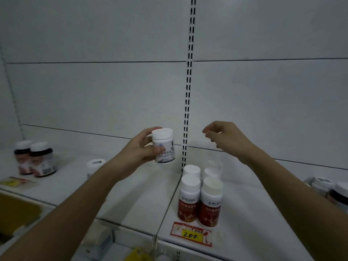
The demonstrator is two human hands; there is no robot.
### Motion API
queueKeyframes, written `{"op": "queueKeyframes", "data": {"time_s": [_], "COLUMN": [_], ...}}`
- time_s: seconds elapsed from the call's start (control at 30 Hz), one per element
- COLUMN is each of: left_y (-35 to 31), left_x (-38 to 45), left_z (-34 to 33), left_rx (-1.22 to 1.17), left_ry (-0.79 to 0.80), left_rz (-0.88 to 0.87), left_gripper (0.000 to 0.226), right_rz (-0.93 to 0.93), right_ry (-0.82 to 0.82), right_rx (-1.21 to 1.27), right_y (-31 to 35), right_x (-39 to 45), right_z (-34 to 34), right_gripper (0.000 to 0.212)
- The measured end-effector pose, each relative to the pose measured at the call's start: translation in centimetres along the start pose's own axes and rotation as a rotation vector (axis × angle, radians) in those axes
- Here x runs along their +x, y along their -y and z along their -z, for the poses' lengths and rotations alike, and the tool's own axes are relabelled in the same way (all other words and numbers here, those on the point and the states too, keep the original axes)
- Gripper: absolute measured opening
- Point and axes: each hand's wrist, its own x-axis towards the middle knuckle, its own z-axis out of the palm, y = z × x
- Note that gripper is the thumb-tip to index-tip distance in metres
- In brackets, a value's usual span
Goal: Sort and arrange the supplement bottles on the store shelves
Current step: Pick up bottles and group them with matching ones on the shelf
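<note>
The left hand (140, 148) holds a small white plastic bottle (163, 146) upright above the white shelf (131, 194). The right hand (224, 136) hovers empty over four red-labelled white-capped bottles (199, 196).

One legible marking: the handwritten number "200" on the yellow field of a red-bordered price tag (191, 234), lower centre of frame, on the shelf edge (244, 247). Print on the white bottle (163, 147) at centre and on the red-labelled bottles (199, 202) below it is too blurred to read.
</note>
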Motion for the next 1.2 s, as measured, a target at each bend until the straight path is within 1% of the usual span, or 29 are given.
{"op": "queueKeyframes", "data": {"time_s": [0.13,0.27,0.43,0.6,0.67,0.8,0.87,1.0,1.1,1.2], "left_y": [-1.1,-2.5,-2.5,-0.7,0.4,3.1,4.8,7.8,9.4,10.0], "left_x": [-1.3,-2.2,-3.2,-3.5,-3.4,-3.1,-2.9,-2.8,-2.9,-2.9], "left_z": [1.9,5.5,12.1,19.7,22.9,28.4,30.1,31.3,31.3,30.7], "left_rx": [0.035,0.046,0.072,0.068,0.047,0.043,0.075,0.155,0.194,0.193], "left_ry": [-0.012,-0.056,-0.097,-0.063,-0.060,-0.045,-0.006,0.083,0.139,0.168], "left_rz": [0.009,-0.027,-0.048,-0.030,-0.023,0.013,0.034,0.092,0.118,0.130], "left_gripper": [0.049,0.048,0.050,0.052,0.055,0.060,0.059,0.058,0.061,0.061], "right_rz": [0.030,0.034,-0.009,-0.096,-0.134,-0.229,-0.268,-0.277,-0.355,-0.392], "right_ry": [0.052,0.149,0.231,0.268,0.265,0.262,0.233,0.185,0.176,0.165], "right_rx": [0.070,0.060,0.017,-0.055,-0.122,-0.382,-0.493,-0.695,-0.774,-0.787], "right_y": [3.3,5.8,8.2,8.1,7.2,4.2,3.0,2.2,1.8,1.6], "right_x": [-0.3,-0.2,0.8,1.7,1.7,0.4,-0.9,-2.7,-3.4,-4.1], "right_z": [-2.6,-6.0,-11.8,-19.8,-23.0,-27.9,-29.3,-30.1,-29.4,-29.1], "right_gripper": [0.017,0.018,0.019,0.015,0.018,0.041,0.050,0.055,0.059,0.057]}}
